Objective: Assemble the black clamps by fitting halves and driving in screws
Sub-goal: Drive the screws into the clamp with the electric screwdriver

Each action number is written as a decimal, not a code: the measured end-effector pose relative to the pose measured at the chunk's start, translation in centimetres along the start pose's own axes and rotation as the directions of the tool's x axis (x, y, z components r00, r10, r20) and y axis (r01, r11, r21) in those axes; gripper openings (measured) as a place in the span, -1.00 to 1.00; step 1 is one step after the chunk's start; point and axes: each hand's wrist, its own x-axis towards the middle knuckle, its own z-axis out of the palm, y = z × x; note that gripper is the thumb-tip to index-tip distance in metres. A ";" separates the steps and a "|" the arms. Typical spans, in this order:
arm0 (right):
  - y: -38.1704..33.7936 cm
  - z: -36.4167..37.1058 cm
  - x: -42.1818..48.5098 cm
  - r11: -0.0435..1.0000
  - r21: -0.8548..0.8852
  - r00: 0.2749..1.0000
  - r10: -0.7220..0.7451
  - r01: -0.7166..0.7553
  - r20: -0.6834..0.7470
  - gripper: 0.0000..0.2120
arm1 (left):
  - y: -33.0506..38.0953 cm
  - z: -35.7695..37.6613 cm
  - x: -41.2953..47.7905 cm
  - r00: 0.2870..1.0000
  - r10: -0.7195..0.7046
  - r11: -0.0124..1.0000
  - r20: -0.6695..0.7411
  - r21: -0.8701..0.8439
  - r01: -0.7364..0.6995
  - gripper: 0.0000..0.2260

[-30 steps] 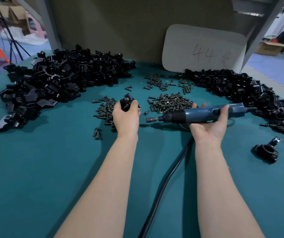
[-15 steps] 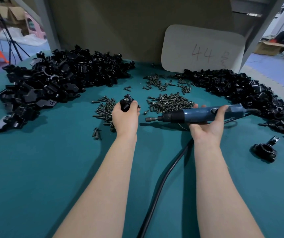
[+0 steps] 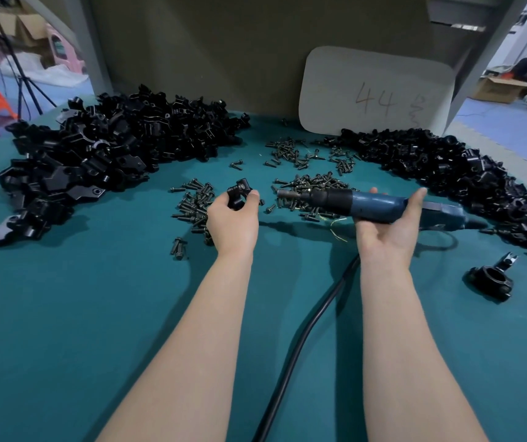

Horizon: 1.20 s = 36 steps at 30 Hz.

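My left hand (image 3: 233,222) grips a small black clamp piece (image 3: 238,194) between thumb and fingers, just above a scatter of dark screws (image 3: 194,205). My right hand (image 3: 388,226) lies palm up under a blue electric screwdriver (image 3: 367,204), thumb and fingers curled up around its body. The driver's bit (image 3: 283,193) points left toward the clamp piece, a short gap apart. More screws (image 3: 314,186) lie under the bit. One assembled black clamp (image 3: 491,275) sits alone on the green table at the right.
A large heap of black clamp halves (image 3: 96,154) fills the left back of the table, another heap (image 3: 447,173) the right back. A grey card marked 44 (image 3: 377,94) leans on the back wall. The driver's black cable (image 3: 294,346) runs toward me between my forearms.
The screwdriver has risen slightly and its bit has edged left toward the clamp piece. My left hand holds about the same spot.
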 end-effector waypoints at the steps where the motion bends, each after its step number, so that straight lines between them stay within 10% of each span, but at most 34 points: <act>1: 0.0 0.1 -0.1 1.000 -0.016 1.000 -0.002 0.002 0.011 -0.56 | -0.1 0.0 0.0 1.000 0.014 0.999 -0.004 0.035 -0.014 -0.92; 20: 2.0 1.1 -1.6 0.966 -0.231 0.992 -0.106 0.119 0.067 -0.63 | -0.6 0.1 -0.3 0.977 0.210 0.924 -0.034 0.335 -0.187 -0.85; 36: 1.6 1.9 -2.9 0.936 -0.294 0.957 -0.115 0.195 0.266 -0.77 | -0.3 -0.4 -0.2 0.996 0.089 0.926 0.001 0.368 -0.084 -0.84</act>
